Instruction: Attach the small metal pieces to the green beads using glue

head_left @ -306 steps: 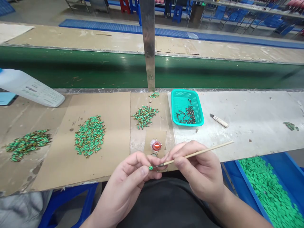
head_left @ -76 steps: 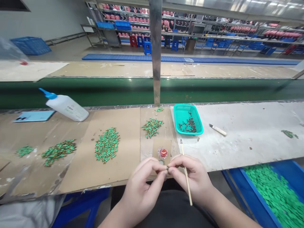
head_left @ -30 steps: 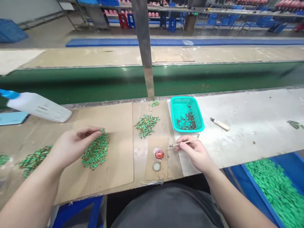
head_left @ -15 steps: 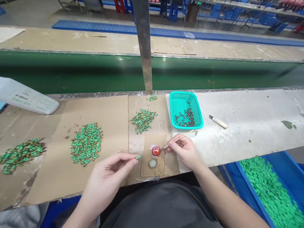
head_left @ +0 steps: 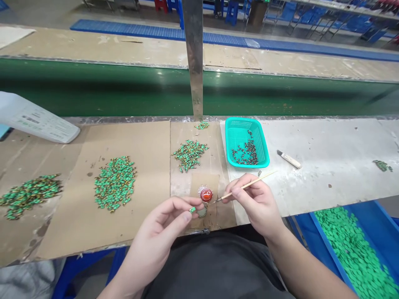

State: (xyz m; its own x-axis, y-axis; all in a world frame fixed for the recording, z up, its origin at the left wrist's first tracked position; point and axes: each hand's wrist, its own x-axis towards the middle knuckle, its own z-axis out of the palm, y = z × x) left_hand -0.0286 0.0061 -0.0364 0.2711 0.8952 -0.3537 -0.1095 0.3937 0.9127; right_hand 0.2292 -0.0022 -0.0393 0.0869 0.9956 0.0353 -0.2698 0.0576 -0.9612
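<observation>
Between the thumb and fingertips of my left hand (head_left: 170,226) is a small green piece (head_left: 192,209), too small to name surely. My right hand (head_left: 251,199) grips a thin paintbrush (head_left: 249,183) like a pen, its dark tip pointing left toward the green piece with a gap between. Just beyond the tip sits a bottle cap (head_left: 206,194) holding red paint. Nearer me lies a second bottle cap (head_left: 202,212), pale inside and partly hidden by my left fingers. Both caps rest on a small cardboard piece (head_left: 213,180).
Piles of small green-and-gold pieces (head_left: 114,185) lie on cardboard to the left and middle. A turquoise basket (head_left: 229,160) holds small dark pieces. Right of it lies a knife (head_left: 289,159). A white plastic bottle (head_left: 40,120) lies at left; a blue tray (head_left: 330,253) with green pieces stands lower right.
My left hand has moved right with the green piece, now over the pale cap. My right hand has drawn the brush tip away from the red paint, slightly toward me.
</observation>
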